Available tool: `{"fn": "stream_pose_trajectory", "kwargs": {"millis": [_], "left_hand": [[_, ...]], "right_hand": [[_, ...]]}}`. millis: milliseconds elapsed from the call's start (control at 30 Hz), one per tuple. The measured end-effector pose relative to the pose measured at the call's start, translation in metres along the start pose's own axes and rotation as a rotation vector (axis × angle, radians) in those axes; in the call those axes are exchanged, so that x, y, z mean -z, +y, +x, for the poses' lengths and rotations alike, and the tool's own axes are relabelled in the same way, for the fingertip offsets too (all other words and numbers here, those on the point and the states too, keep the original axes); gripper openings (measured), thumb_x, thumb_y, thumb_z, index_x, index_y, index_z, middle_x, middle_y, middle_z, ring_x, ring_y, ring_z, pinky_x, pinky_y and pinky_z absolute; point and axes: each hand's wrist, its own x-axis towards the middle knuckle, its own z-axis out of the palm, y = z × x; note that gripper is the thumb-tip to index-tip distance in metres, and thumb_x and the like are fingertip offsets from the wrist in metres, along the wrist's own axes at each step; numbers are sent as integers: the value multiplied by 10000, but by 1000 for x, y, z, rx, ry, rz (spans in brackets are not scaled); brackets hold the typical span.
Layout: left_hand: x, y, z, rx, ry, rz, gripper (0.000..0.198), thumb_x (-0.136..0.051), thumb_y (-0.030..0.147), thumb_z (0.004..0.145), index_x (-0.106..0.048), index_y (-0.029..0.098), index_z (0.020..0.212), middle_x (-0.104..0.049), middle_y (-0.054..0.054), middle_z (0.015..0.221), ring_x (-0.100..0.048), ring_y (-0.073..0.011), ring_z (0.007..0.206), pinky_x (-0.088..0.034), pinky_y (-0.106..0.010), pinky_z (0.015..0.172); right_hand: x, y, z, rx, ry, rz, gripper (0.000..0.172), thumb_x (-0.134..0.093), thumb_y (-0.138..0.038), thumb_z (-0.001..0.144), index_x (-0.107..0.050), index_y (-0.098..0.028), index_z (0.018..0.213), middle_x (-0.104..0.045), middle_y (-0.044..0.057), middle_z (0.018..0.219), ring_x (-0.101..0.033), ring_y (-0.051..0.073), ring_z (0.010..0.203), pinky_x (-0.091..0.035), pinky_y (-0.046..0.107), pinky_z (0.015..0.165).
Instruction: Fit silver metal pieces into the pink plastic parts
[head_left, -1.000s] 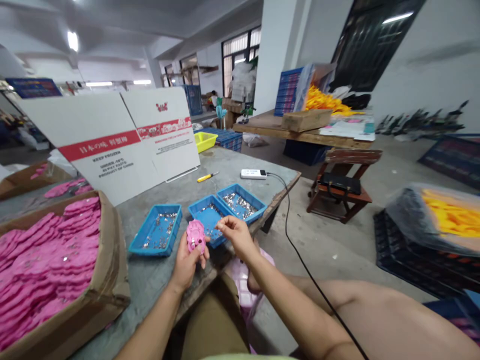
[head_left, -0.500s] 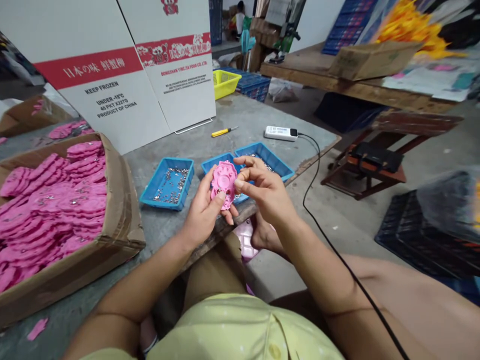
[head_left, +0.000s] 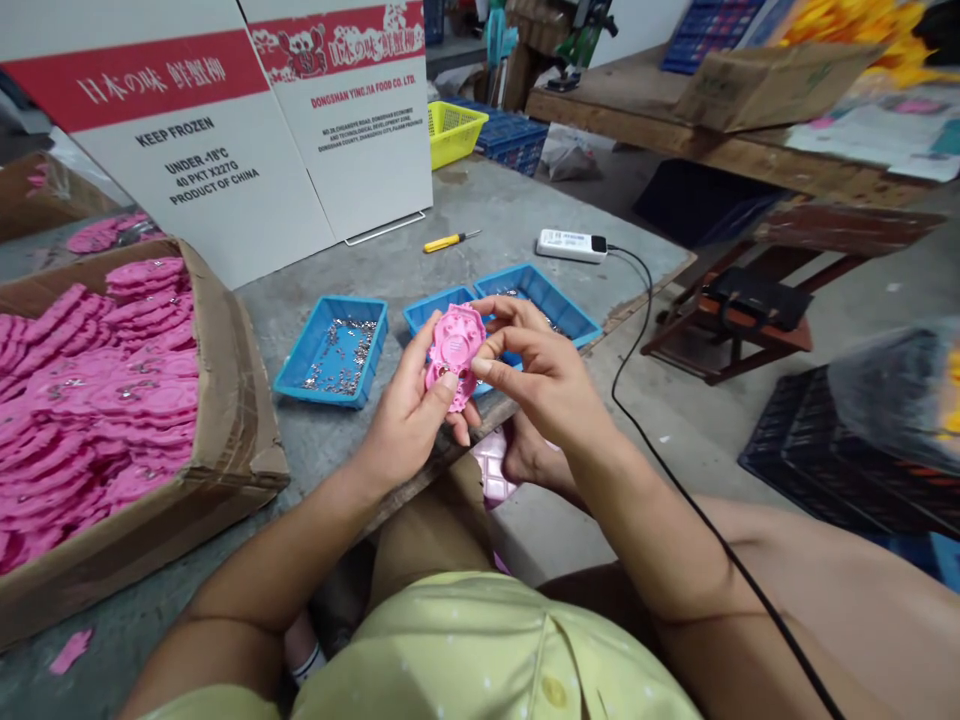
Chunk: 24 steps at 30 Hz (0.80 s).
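My left hand [head_left: 405, 415] holds a pink moulded plastic piece [head_left: 457, 343] upright, its thumb pressed on the lower front and its fingers behind. The piece has a round recess in its middle and small metal bits near its lower end. My right hand [head_left: 551, 370] is closed in a pinch at the right edge of the piece; whatever lies between thumb and forefinger is too small or hidden to name. Just beyond the hands are blue trays: a left tray [head_left: 321, 335] with small metal parts, a middle tray [head_left: 420, 316] partly covered, and a right tray [head_left: 576, 322].
A carton [head_left: 232, 440] full of pink pieces stands at the left, with a loose pink scrap [head_left: 71, 650] near it. Behind are a white printed box [head_left: 292, 190], a yellow screwdriver [head_left: 444, 242] and a white device [head_left: 571, 245], whose black cable [head_left: 622, 385] runs past my right arm.
The view has shifted slightly, so the trays and boxes sit a little higher in it. Both hands keep about the same hold, with the pink piece turned slightly.
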Motion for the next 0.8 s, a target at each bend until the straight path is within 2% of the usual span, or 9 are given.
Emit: {"fn": "stream_pose_trajectory", "kwargs": {"millis": [100,300,400,567,800], "left_hand": [[-1,2,-1,10,13,7,804,-739,515,946,-400,329,1650,-730,-133,1253,-748,-187,710,-606,-264,493],[0,-1,-1,19,-12,-19,820,-760,502,933,-411,314,1651,-765,-90,988,-708,-184,608,-580,-271,456],[-1,-1,-1,19,3,-35,835,-787,493,911,-425,314,1642,-761,-95,1028,-709,-185,613,-579,-274,449],[-3,0,-1,16,19,-50,811,-794,492,907,-459,301,1621,-748,-74,927,-692,-177,596,-587,-273,454],[-1,10,-1,59,22,-87,785,-832,475,872,-521,293,1571,-739,-67,915,-690,-178,576,-559,-265,422]], "right_hand": [[0,-4,0,-10,-24,-13,267,-774,-441,904,-723,-226,754,-679,82,1371,-574,300,1343,-397,539,1214],[2,-2,1,-30,-56,-26,280,-782,-466,891,-726,-229,754,-678,80,1357,-553,315,1360,-363,546,1236],[3,-2,1,-37,-58,-27,267,-775,-452,890,-723,-228,755,-680,80,1335,-549,312,1360,-368,535,1231],[-1,-2,1,-40,-35,-11,256,-767,-423,890,-713,-217,748,-674,82,1321,-568,295,1325,-379,516,1221],[-1,-7,5,-49,-54,5,200,-768,-350,868,-701,-214,737,-666,78,1301,-571,287,1312,-407,500,1203]]}}
